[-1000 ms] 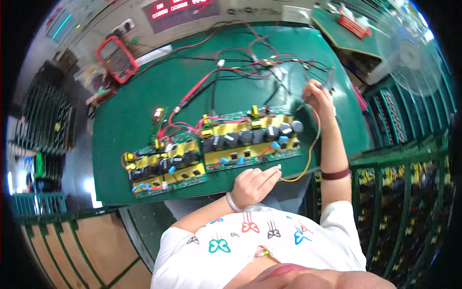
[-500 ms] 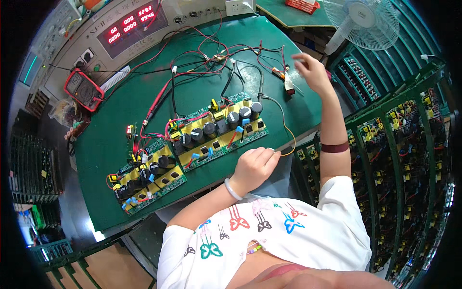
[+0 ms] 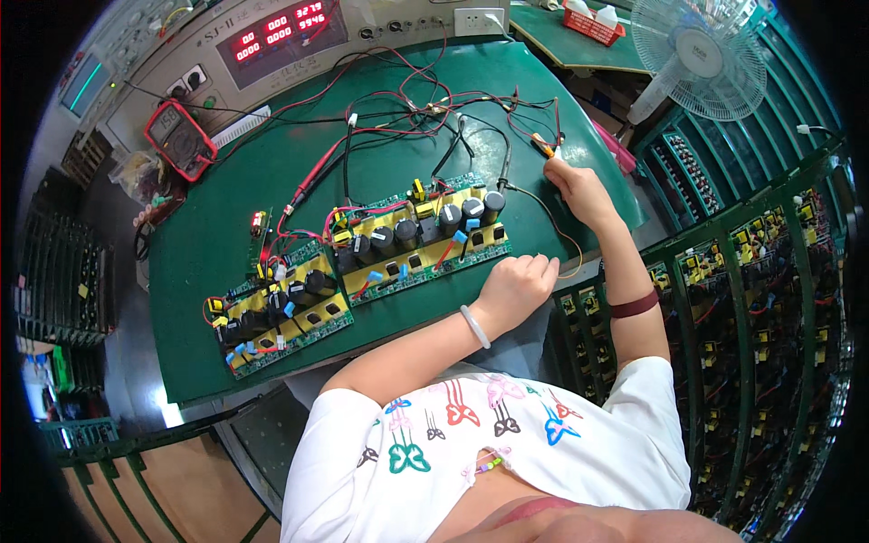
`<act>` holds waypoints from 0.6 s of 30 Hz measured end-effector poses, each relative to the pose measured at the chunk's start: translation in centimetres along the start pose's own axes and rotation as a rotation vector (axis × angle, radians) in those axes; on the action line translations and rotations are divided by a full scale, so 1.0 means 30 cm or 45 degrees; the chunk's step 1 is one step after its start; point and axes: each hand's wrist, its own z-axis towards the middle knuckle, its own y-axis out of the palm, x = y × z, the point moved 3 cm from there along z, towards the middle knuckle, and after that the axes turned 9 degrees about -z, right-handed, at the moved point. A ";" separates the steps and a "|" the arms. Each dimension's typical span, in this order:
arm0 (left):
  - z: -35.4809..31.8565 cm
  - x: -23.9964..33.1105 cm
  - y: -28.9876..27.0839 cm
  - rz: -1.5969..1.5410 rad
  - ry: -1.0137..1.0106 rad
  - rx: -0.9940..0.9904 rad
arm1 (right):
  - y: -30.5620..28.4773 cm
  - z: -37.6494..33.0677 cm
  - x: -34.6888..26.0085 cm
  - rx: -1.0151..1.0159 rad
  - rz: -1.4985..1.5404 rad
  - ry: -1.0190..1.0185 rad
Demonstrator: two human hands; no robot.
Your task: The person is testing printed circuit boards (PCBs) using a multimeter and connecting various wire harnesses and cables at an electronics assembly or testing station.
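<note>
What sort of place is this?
Likely an electronics test or repair workshop: wired circuit boards on a green bench, a red-framed multimeter, and green racks filled with boards at right.

Right hand (image 3: 582,195) has reached, and seemingly pinches, the yellow-orange piece (image 3: 541,143).

I observe bright illumination, a pale sheen on the upper-right tabletop (image 3: 253,181) and a red glow from the display (image 3: 282,33). The left hand (image 3: 518,288) and right hand (image 3: 581,192) resolve clearly. Fisheye distortion curves the right-hand racks (image 3: 724,362); the corners fall black.
</note>
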 end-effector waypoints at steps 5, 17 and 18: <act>-0.080 0.014 -0.155 -0.193 0.014 -0.019 | -0.005 0.001 0.007 -0.029 -0.081 0.087; 0.073 -0.384 -0.520 -0.190 -0.537 -0.030 | 0.056 0.330 -0.308 0.144 0.113 0.066; 0.112 -0.434 -0.494 -0.217 -0.640 -0.111 | 0.103 0.359 -0.302 0.209 0.077 0.032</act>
